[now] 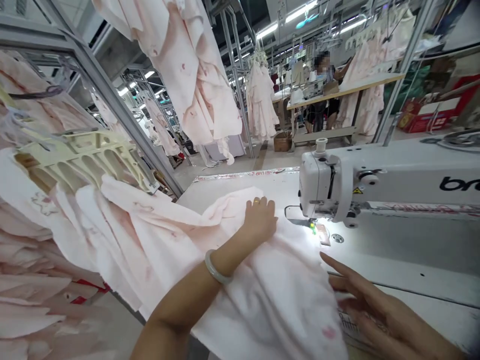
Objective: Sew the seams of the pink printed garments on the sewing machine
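Pale pink printed fabric (pixel 296 280) stretches across the sewing machine table, its right edge running near the lit needle area. My left hand (pixel 259 218), with a bracelet at the wrist, rests on the fabric left of the needle, fingers curled into the cloth. Beside the fabric's right edge is my right hand (pixel 375 305), fingers apart and the index finger stretched toward the presser foot; its lower fingers are blurred. The white sewing machine (pixel 326 185) stands beyond both hands with its light on. A small pink patch (pixel 323 235) lies by the needle.
On the left, a cream clamp hanger (pixel 90 155) carries pink pieces that run onto the table. More pink garments (pixel 198 75) hang overhead. A grey metal post (pixel 123 125) slants past the hanger. Behind, a person (pixel 324 75) sits at another sewing table (pixel 348 90).
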Motion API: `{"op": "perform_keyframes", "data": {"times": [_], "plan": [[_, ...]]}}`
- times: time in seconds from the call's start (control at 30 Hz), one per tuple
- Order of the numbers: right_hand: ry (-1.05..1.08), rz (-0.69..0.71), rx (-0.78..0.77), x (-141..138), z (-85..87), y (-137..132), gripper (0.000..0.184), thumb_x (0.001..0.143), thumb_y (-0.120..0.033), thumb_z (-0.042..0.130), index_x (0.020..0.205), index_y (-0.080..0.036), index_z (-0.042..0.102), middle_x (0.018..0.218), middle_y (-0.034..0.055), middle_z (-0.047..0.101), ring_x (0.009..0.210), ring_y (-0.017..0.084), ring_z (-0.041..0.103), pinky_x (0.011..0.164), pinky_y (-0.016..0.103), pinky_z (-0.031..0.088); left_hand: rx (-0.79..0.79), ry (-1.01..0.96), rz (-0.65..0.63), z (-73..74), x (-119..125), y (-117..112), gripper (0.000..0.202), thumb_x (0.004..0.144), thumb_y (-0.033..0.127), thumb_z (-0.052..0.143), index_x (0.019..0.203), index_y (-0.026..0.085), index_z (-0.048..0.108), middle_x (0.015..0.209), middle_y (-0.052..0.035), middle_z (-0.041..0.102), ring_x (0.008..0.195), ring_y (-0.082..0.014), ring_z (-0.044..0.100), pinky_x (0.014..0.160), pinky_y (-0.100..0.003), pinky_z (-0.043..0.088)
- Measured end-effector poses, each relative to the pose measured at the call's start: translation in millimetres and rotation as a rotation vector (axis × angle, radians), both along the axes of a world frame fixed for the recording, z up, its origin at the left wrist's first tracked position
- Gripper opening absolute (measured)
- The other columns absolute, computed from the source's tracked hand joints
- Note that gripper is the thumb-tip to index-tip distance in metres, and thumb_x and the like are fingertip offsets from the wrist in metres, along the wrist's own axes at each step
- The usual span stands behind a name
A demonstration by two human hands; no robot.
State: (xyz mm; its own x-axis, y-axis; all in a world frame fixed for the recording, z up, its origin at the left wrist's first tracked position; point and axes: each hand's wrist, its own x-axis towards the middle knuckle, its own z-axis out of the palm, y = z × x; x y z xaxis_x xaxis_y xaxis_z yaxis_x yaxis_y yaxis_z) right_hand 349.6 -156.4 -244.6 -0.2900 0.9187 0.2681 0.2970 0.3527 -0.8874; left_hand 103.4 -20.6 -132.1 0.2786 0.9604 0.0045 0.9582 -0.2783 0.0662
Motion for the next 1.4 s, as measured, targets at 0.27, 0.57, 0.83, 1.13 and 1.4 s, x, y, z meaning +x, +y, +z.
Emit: {"op": "perform_keyframes", "data": {"times": [0.27,0.57,0.83,1.13,1.4], "plan": [[-0.538,0.304,0.749,10,29.6,84,0.062,0.099,-0.002,0.044,0.157,-0.024,0.054,0.108,0.0069,0.079,0.091,0.024,0.077,0.076,0.036,0.064,-0.107,-0.094,-0.281,-20.3,19,19,0.022,0.102,0.027,0.067,0.122,0.018,0.069,0.121,-0.0132,0.074,0.123,-0.0320,0.064,0.110,-0.046,0.051],[-0.616,0.244,0.962,7,18.6,97,0.030,0.100,-0.001,0.049,0.119,-0.016,0.066,0.099,0.0085,0.074,0.074,0.022,0.068,0.061,0.034,0.049,-0.179,-0.336,-0.320,-17.3,10,27,0.015,0.104,0.028,0.062,0.105,0.018,0.073,0.112,-0.0087,0.077,0.110,-0.0237,0.069,0.096,-0.032,0.054],[-0.585,0.266,0.835,16,29.0,101,0.018,0.106,-0.014,0.052,0.113,-0.018,0.069,0.110,0.0135,0.078,0.092,0.026,0.074,0.077,0.038,0.061,-0.323,-0.510,-0.264,-22.4,29,36,0.018,0.091,0.016,0.060,0.089,0.016,0.078,0.097,-0.0065,0.082,0.097,-0.0247,0.074,0.088,-0.030,0.055],[-0.514,0.332,0.834,13,18.1,88,0.028,0.108,-0.007,0.049,0.113,-0.020,0.073,0.098,0.0066,0.077,0.084,0.022,0.068,0.077,0.035,0.055,-0.299,-0.464,-0.224,-36.4,23,2,0.014,0.096,0.034,0.071,0.098,0.020,0.075,0.108,-0.0051,0.081,0.100,-0.0239,0.073,0.093,-0.033,0.055],[-0.571,0.194,0.986,9,28.9,93,0.038,0.117,-0.019,0.038,0.103,-0.017,0.073,0.101,0.0061,0.077,0.089,0.022,0.068,0.087,0.039,0.052,-0.319,-0.444,-0.199,-34.8,29,0,0.015,0.099,0.033,0.067,0.102,0.021,0.075,0.111,-0.0049,0.081,0.104,-0.0246,0.075,0.096,-0.035,0.057]]}}
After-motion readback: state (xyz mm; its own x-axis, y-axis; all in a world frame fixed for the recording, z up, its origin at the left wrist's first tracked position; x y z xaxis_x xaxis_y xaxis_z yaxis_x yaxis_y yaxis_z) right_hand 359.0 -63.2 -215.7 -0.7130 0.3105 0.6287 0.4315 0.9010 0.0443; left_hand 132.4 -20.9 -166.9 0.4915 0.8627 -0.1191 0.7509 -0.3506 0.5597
